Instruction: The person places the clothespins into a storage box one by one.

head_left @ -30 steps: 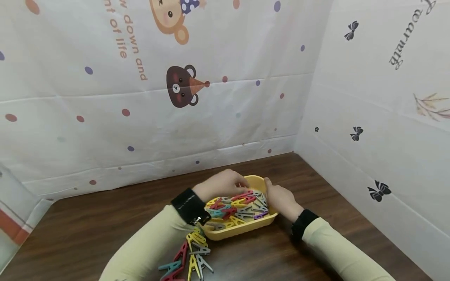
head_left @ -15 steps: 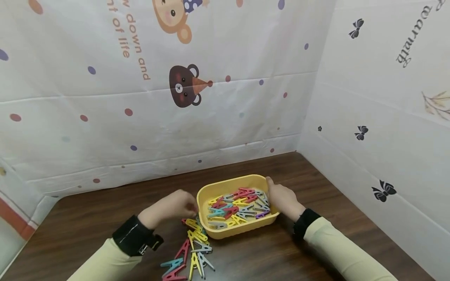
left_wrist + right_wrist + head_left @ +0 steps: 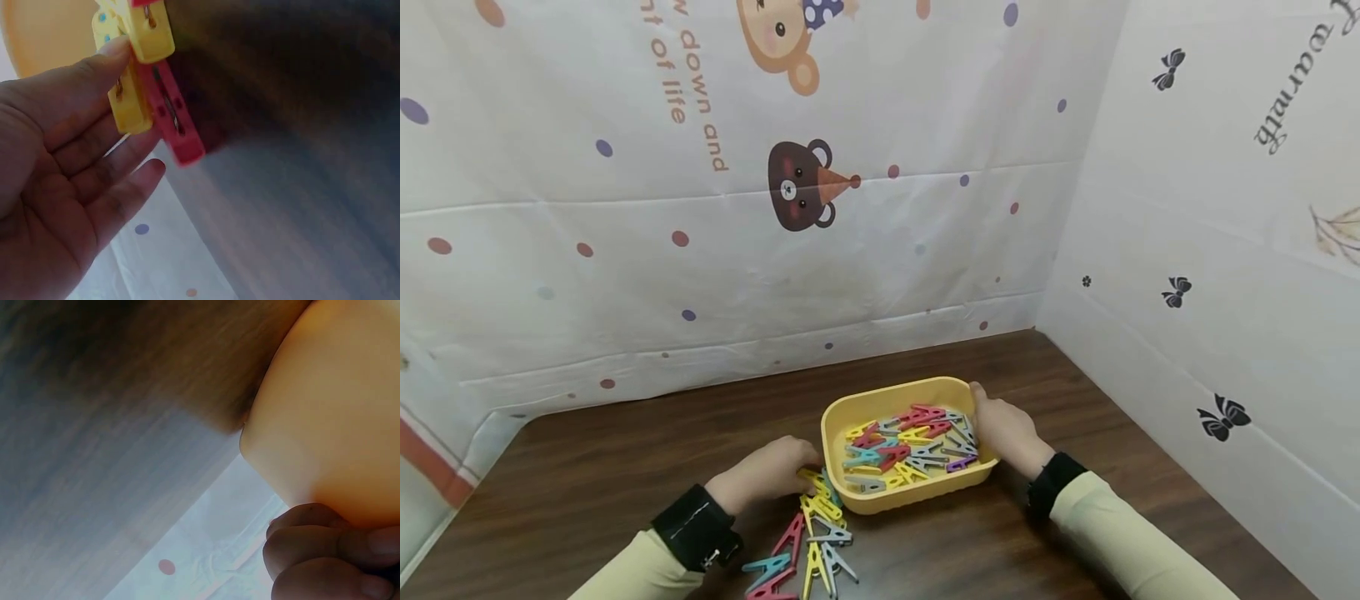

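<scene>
Item, my left hand (image 3: 771,471), by the near left side of the basket; thumb against a yellow clothespin (image 3: 130,103), other fingers behind it, so that the clip is pinched between; a second yellow clothespin (image 3: 152,40) and a red clothespin (image 3: 178,128) sit just beside it. Item, my right hand (image 3: 1006,429), clasped on the right end of the yellow basket (image 3: 925,490); thumb at the rim, the other fingers curled against the outer wall.

Contents of basket: a loose heap of clothespins, the yellow, red, teal and grey ones several each, with a purple clothespin (image 3: 961,464) near the front right corner. On the brown wood-grain table (image 3: 940,558): a straggling pile of clothespins running from the basket's left side toward me; a teal clothespin (image 3: 767,567) lies at its left edge; a grey clothespin (image 3: 837,560) at its right.

Wear: a black wristband (image 3: 696,527) on the left, a black cuff-like band (image 3: 1054,483) on the right; pale yellow sleeves (image 3: 1138,533). Behind: a white printed sheet (image 3: 737,275) with dots, lettering and a brown bear (image 3: 795,185) in a party hat; on the right, black bows (image 3: 1222,417).
</scene>
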`<control>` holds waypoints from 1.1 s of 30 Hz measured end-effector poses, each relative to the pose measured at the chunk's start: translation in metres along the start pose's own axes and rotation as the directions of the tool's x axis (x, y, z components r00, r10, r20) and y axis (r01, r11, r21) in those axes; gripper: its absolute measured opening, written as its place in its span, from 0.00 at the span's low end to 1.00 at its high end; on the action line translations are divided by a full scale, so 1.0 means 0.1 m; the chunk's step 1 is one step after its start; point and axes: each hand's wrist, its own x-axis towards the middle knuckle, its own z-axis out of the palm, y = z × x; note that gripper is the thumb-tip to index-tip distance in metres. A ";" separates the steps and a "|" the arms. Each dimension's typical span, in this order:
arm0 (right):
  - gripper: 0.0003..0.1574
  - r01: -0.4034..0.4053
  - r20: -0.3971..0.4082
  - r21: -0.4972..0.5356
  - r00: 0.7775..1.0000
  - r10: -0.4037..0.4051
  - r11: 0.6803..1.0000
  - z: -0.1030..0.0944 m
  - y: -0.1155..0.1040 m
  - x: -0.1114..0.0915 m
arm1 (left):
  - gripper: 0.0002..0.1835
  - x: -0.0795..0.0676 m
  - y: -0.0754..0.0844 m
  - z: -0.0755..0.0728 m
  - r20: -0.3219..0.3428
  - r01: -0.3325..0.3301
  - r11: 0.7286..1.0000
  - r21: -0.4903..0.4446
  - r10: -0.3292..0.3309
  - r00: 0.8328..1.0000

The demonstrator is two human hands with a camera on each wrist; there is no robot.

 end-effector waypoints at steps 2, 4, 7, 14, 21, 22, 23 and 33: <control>0.36 0.001 -0.004 -0.005 1.000 -0.001 1.000 0.01 0.00 0.00 | 0.10 0.00 0.03 0.01 0.005 -0.010 1.000 0.016 0.010 1.000; 0.37 0.006 -0.010 -0.010 1.000 -0.006 1.000 0.01 0.00 -0.01 | 0.10 -0.01 0.05 0.02 0.002 -0.011 0.999 0.030 0.011 1.000; 0.36 0.014 -0.022 -0.017 1.000 -0.015 1.000 0.02 -0.01 -0.01 | 0.09 -0.03 0.06 0.00 0.003 -0.012 0.999 0.046 0.012 1.000; 0.36 0.024 -0.026 -0.010 0.999 -0.024 1.000 0.04 0.01 -0.01 | 0.07 -0.10 0.06 -0.03 0.008 -0.025 0.997 0.068 0.025 1.000; 0.36 0.016 -0.016 0.003 1.000 -0.016 1.000 0.02 0.03 0.00 | 0.08 -0.18 0.06 -0.11 -0.005 -0.038 0.995 0.093 0.039 0.999; 0.36 0.014 -0.014 0.005 1.000 -0.014 1.000 0.02 0.03 0.00 | 0.09 -0.20 0.06 -0.13 -0.007 -0.035 0.995 0.092 0.036 0.999; 0.37 0.014 -0.013 0.009 1.000 -0.014 1.000 0.02 0.04 0.00 | 0.09 -0.22 0.05 -0.15 -0.009 -0.029 0.995 0.091 0.029 1.000; 0.36 0.028 -0.006 0.018 1.000 -0.027 0.999 0.04 0.03 0.02 | 0.14 -0.32 0.10 -0.71 -0.127 0.069 0.989 0.128 -0.053 0.991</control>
